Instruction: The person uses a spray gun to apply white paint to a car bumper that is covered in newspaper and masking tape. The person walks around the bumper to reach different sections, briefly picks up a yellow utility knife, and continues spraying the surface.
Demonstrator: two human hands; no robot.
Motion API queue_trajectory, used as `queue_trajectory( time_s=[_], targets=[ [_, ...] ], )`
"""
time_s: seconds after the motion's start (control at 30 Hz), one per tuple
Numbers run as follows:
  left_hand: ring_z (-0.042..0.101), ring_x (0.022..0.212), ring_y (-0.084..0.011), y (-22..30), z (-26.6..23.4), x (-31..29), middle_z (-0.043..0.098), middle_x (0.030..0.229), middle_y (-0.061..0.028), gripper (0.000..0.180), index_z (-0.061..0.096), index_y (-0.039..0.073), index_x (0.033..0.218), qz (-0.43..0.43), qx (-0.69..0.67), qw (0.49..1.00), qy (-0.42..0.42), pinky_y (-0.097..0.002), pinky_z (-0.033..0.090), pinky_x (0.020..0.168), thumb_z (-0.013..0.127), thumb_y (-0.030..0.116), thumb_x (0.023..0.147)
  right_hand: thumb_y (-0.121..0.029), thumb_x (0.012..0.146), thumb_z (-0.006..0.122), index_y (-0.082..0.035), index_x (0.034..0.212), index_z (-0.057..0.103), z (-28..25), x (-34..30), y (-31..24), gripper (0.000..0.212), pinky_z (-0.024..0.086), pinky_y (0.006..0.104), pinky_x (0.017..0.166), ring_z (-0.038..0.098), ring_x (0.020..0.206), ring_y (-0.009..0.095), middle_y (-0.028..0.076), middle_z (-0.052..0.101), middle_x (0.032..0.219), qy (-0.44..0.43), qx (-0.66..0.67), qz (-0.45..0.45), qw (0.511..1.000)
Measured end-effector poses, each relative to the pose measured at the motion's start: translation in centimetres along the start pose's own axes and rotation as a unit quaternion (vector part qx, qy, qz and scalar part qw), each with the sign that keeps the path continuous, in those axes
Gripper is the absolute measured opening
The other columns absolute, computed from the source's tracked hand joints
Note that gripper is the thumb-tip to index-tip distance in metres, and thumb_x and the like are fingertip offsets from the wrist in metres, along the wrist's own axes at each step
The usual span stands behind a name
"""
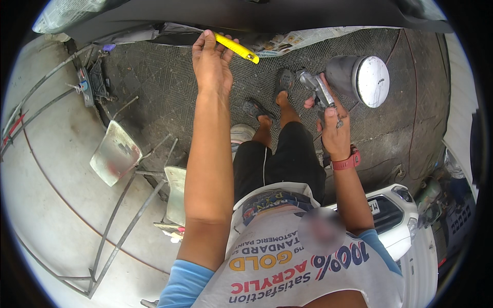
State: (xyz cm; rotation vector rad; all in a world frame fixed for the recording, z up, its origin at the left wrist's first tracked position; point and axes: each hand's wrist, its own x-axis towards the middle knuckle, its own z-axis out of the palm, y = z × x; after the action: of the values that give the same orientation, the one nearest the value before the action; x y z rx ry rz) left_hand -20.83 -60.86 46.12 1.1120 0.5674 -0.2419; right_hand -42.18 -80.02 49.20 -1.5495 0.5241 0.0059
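My left hand (212, 59) is raised at the upper middle, closed around a yellow utility knife (236, 48). The knife slants down to the right, close to the lower edge of a dark panel (287, 18). Newspaper masking (303, 41) hangs below that panel. On the right, my right hand (336, 126) grips a metal spray gun (317, 88), its fingers around the handle. A grey cup (341, 74) with a round white lid (373, 82) stands beside the gun's body and looks joined to it; the joint itself is hidden.
Bent metal tube frames (115, 226) and a worn chair seat (117, 154) stand on the left. A clamp-like metal device (91, 84) lies beyond them. Dark textured matting (159, 77) covers the floor. Thin hoses (414, 102) run along the right. A white car (400, 220) is behind me on the right.
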Motion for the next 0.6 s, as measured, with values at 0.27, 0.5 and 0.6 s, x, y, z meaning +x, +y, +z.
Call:
queue_trajectory(
  time_s=[0.27,0.5,0.6],
  targets=[
    [0.064,0.106,-0.0279,0.9,0.0,0.0,0.059,0.111,-0.0168,0.029,0.051,-0.003,0.122,-0.014,-0.016,1.000,0.001,-0.0468,0.060,0.101,0.056,0.022,0.109,-0.062,0.105,0.047,-0.006,0.155,0.049,-0.1,-0.3,0.1,0.075,0.036,0.0203,0.050,0.046,0.056,0.003,0.002,0.072,0.098,0.008,-0.004,0.005,1.000],
    [0.064,0.107,-0.0254,0.9,-2.0,-3.2,0.059,0.112,-0.0148,0.030,0.048,0.000,0.126,-0.040,0.022,0.997,-0.060,-0.0466,0.058,0.102,0.054,0.025,0.110,-0.050,0.107,0.052,-0.006,0.154,0.051,-0.1,0.2,-1.1,0.065,0.052,0.0250,0.068,0.062,0.073,0.010,0.007,0.073,0.107,-0.040,0.019,-0.018,0.999],
    [0.064,0.107,-0.0240,0.5,-4.3,-6.2,0.059,0.114,-0.0127,0.026,0.048,0.005,0.128,-0.071,0.026,0.994,-0.076,-0.0458,0.059,0.100,0.052,0.024,0.110,-0.040,0.107,0.056,-0.005,0.152,0.054,0.8,1.4,-3.2,0.057,0.056,0.0325,0.084,0.069,0.092,0.016,0.011,0.073,0.121,-0.089,0.019,-0.031,0.995]
  ],
)
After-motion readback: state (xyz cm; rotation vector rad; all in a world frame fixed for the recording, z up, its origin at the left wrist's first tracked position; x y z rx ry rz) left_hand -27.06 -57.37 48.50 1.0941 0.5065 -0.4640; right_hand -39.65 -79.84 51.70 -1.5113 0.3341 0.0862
